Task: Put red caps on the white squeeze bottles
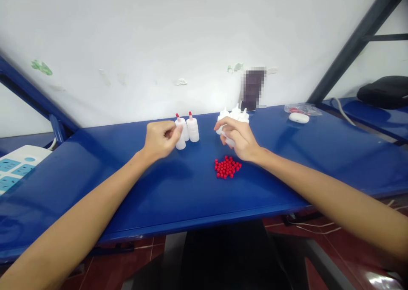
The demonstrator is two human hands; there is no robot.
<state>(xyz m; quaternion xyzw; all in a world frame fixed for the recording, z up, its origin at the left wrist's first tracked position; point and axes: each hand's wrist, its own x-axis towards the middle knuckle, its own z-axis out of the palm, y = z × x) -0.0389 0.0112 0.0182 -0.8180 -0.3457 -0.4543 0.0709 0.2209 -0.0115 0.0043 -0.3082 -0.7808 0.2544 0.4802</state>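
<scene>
My left hand point(161, 139) is curled closed, its thumb over the top of a small white squeeze bottle point(180, 144). Two more white bottles stand close beside it, and the right one point(193, 131) has a pointed red tip. My right hand point(239, 138) bends its fingers round a white bottle point(230, 142), which they partly cover. Just behind it, a cluster of white bottles point(244, 116) with bare white nozzles is partly hidden by this hand. A pile of small red caps point(227, 167) lies on the blue table point(178, 192), in front of my right hand.
A dark, blurred-out upright object point(253, 88) leans on the wall behind the bottles. Toward the right back are a clear plastic bag point(304, 108) with red bits and a white rounded case point(298, 118). A white power strip point(22, 164) sits at the far left.
</scene>
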